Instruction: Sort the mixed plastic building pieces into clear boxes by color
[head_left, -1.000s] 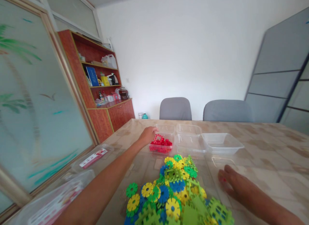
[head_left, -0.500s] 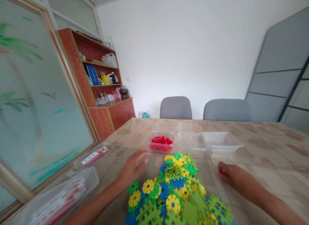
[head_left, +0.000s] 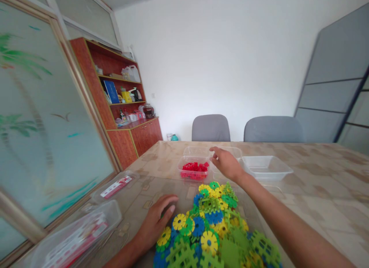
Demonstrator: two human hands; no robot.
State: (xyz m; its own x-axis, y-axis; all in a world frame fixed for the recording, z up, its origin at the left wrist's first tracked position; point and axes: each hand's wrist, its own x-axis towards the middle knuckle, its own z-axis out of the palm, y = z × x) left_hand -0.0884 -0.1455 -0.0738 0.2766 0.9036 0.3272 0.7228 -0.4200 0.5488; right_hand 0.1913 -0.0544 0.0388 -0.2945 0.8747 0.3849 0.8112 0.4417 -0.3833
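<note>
My right hand [head_left: 227,163] reaches over the clear boxes at the back, thumb and forefinger apart, with nothing seen between them. Just left of its fingertips, red plastic pieces [head_left: 194,170] lie heaped in a clear plastic box [head_left: 193,178]. My left hand [head_left: 158,217] is low over the table, fingers stretched out and thumb apart, holding nothing. Right beside it spreads a pile of building pieces: yellow notched discs [head_left: 209,242], blue notched discs [head_left: 198,226], green discs [head_left: 230,201] and light green lattice pieces [head_left: 180,255]. My right forearm passes over the pile's right side.
Another clear box [head_left: 266,168] stands at the back right; one more is partly behind my right hand. To the left lie a larger clear container [head_left: 112,216] and a clear lid [head_left: 134,176] with printed labels. Two grey chairs [head_left: 211,128] stand beyond the table [head_left: 325,172].
My right hand has gone from the table's right side up and left to the red pieces' box; the red piece it held is out of its fingers. My left hand has drawn slightly nearer.
</note>
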